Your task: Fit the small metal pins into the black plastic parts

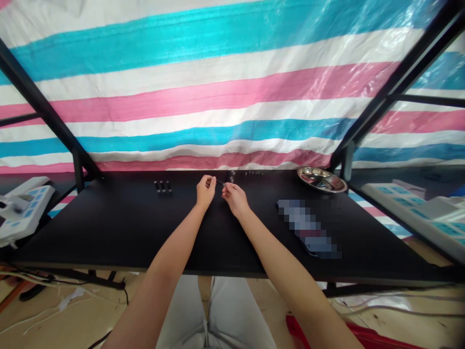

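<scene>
Over the far middle of the black table, my left hand (206,190) pinches one end of a thin, short dark rod (220,182). At the other end of this rod are the closed fingers of my right hand (234,196). The rod's exact kind is too small to make out. To the left of my hands, three short dark cylinders (162,186) with silvery ends stand in a row. Just behind my right hand lie some small clear or silvery pieces (232,174), partly hidden by it. Several tiny pieces (254,173) are lined up further right, by the back edge.
A shiny steel divided plate (322,180) sits at the back right of the table (119,232). Nearer lies a long bluish item (308,228), blurred into blocks. Black frame posts (54,116) slant up on both sides before a striped sheet (218,97). White power strips (31,208) flank the table.
</scene>
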A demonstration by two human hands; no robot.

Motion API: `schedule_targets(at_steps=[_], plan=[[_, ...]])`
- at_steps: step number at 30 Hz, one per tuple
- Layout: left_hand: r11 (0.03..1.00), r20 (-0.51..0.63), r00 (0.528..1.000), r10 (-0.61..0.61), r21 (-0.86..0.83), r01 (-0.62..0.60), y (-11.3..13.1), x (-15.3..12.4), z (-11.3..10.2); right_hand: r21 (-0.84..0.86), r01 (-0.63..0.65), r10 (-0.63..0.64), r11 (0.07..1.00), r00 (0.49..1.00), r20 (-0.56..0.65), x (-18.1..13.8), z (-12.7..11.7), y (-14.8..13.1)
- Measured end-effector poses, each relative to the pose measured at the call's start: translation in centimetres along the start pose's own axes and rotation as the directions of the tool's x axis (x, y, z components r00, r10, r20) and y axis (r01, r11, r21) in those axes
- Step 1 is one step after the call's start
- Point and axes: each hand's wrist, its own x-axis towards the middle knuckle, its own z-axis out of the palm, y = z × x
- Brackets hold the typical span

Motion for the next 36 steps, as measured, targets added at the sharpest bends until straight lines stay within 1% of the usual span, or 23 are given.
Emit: schedule_targets(at_steps=[2, 5, 9, 12, 16, 24, 29, 32, 36], plan=[[1.0, 0.013, 1.0, 0.015, 0.026, -0.015, 0.13, -0.06, -0.02, 0.065, -0.075, 0.074, 0.995, 0.997, 0.017, 0.0, -0.07, -0.2], [0.997, 0.035, 0.998, 0.044, 0.055, -0.046, 0.35, -0.16, -0.06, 0.117, -0.161, 0.156, 0.98, 0.986, 0.055, 0.06, -0.15, -0.47], [0.995, 0.044, 0.995, 0.089, 0.048, -0.091, 0.55, -0.26, 0.01, 0.173, -0.231, 0.216, 0.957, 0.971, 0.099, 0.15, -0.24, -0.59], [0.996, 0.046, 0.996, 0.08, 0.029, -0.081, 0.55, -0.28, 0.11, 0.202, -0.266, 0.245, 0.943, 0.962, 0.124, 0.2, -0.32, -0.54], [0.999, 0.039, 0.999, 0.037, -0.003, -0.037, 0.47, -0.26, 0.23, 0.222, -0.286, 0.257, 0.932, 0.955, 0.15, 0.26, -0.43, -0.45], [0.996, 0.052, 0.998, -0.022, -0.081, 0.026, 0.8, -0.31, 0.43, 0.236, -0.293, 0.261, 0.926, 0.952, 0.159, 0.45, -0.74, -0.14], [0.992, 0.094, 0.994, -0.055, -0.105, 0.065, 0.84, -0.17, 0.39, 0.241, -0.306, 0.275, 0.921, 0.949, 0.152, 0.41, -0.75, -0.16], [0.994, 0.114, 0.992, -0.047, -0.091, 0.058, 0.83, -0.11, 0.42, 0.222, -0.321, 0.291, 0.921, 0.944, 0.155, 0.36, -0.69, -0.2], [0.998, 0.179, 0.984, -0.028, -0.042, 0.037, 0.75, -0.13, 0.27, 0.225, -0.322, 0.299, 0.92, 0.945, 0.13, 0.21, -0.6, -0.15]])
